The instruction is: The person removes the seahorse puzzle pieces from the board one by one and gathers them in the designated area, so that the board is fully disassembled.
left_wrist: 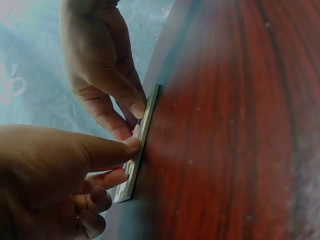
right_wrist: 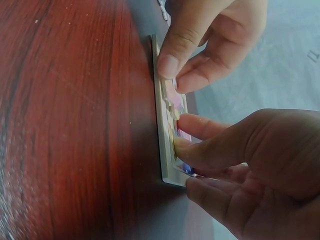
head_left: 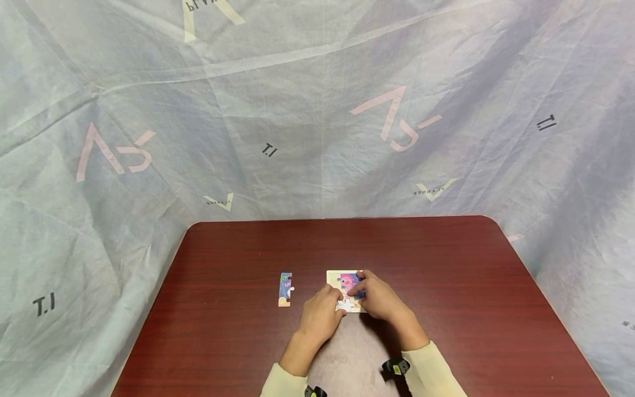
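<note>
Item, tray: one shallow puzzle tray [head_left: 332,276] with a cream border, flat on the reddish-brown tabletop [head_left: 223,336], directly under both your hands. Contents: a patch of picture pieces [head_left: 348,281], pink figure on blue, in the tray's upper and right part.

Item, left hand: your left hand [head_left: 319,314], at the tray's near left corner; thumb and forefinger narrow, pinching a puzzle piece [right_wrist: 173,95] at the tray, its edge visible in the right wrist view. Whether the piece sits fully flat, you cannot tell from these views.

Item, right hand: your right hand [head_left: 384,300], over the tray's right side; fingers bent, thumb and forefinger tips touching the pieces there, other fingertips at the tray's edge. Whether it grips a piece, you cannot tell.

Item, loose: one upright strip of picture pieces [head_left: 284,289], blue with a sandy lower end and a knob on its right side, lying on the tabletop to the left of your tray, well apart from it.

Item, apparel: your pale sleeves [head_left: 434,375], with a black wrist device [head_left: 395,368] at each.

Item, surround: pale grey cloth [head_left: 297,99] with printed lettering, behind and beside the tabletop.
</note>
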